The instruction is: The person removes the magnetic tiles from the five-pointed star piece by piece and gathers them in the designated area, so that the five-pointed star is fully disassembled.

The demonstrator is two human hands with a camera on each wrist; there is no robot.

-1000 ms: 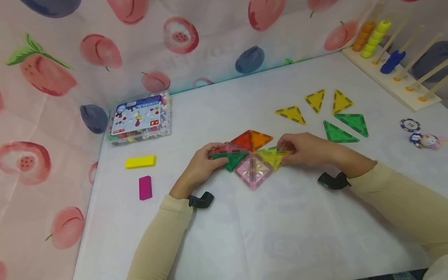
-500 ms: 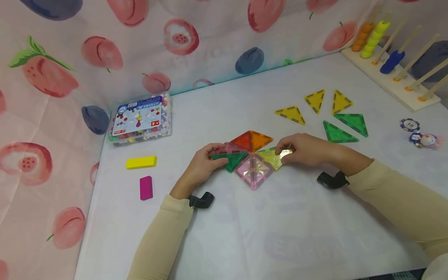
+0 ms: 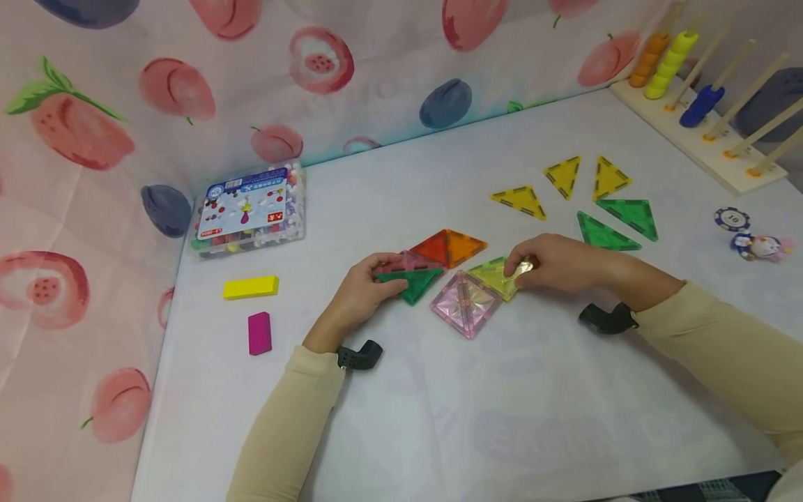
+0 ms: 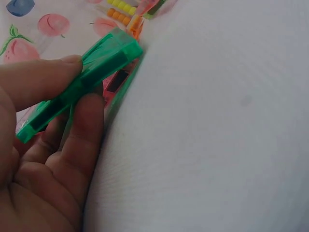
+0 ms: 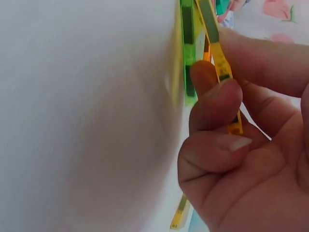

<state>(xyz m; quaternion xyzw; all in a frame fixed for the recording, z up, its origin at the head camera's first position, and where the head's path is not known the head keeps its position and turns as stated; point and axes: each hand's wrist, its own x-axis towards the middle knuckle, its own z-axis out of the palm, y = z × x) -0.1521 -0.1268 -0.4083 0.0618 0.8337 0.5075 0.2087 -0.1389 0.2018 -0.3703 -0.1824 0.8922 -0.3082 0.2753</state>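
My left hand pinches a green triangular magnetic tile between thumb and fingers, tilted up in the left wrist view. Just behind it lies a pink tile, joined to a red triangle and an orange triangle. In my right hand is a yellow triangular magnetic tile, pinched on edge beside a bright green tile; from the head view that stack looks yellow-green. Two pale pink triangles form a square touching the stack. A gap separates them from the left group.
Several yellow triangles and two green triangles lie behind my right hand. A bead rack, a chip and a small figurine are at right. Left are a bead box, a yellow block and a magenta block.
My right hand has shifted right, drawing the yellow-green stack and pale pink square away from the red and pink tiles. The square has turned slightly. My left hand stays put.
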